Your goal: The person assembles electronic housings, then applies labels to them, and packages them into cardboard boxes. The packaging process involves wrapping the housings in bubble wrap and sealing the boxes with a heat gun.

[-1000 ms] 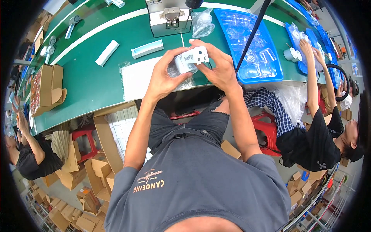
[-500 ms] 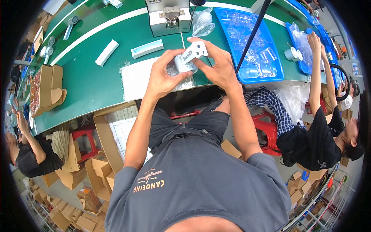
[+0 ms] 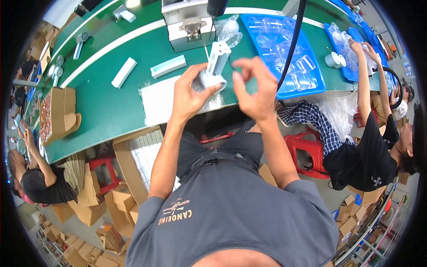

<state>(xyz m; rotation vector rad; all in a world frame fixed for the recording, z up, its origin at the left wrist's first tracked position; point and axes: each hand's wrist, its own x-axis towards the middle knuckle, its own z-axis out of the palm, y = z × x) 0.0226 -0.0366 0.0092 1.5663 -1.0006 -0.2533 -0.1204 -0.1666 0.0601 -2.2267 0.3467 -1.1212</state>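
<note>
My left hand [image 3: 189,93] is closed around the rounded end of a pale handheld fan body [image 3: 218,58], over the front of the bench. The fan's handle points up and away, with small openings in its end. Off to the right, my right hand [image 3: 258,89] is raised clear of the fan. Its thumb and forefinger are bent but apart, with nothing visible between them. A thin dark line shows near the forefinger; I cannot make out what it is. Beneath the fan lies a white sheet [image 3: 160,100] with clear plastic.
Beyond the fan stands a boxy machine with a metal fixture [image 3: 192,29]. Two pale long pieces, one a trough [image 3: 169,66], lie leftward. A blue tray [image 3: 318,86] of clear plastic parts sits right, behind a black cable [image 3: 293,44]. Co-workers sit on both sides.
My right hand has let go of the fan and moved right. The fan's handle has swung more upright in my left hand, and its end faces farther from me.
</note>
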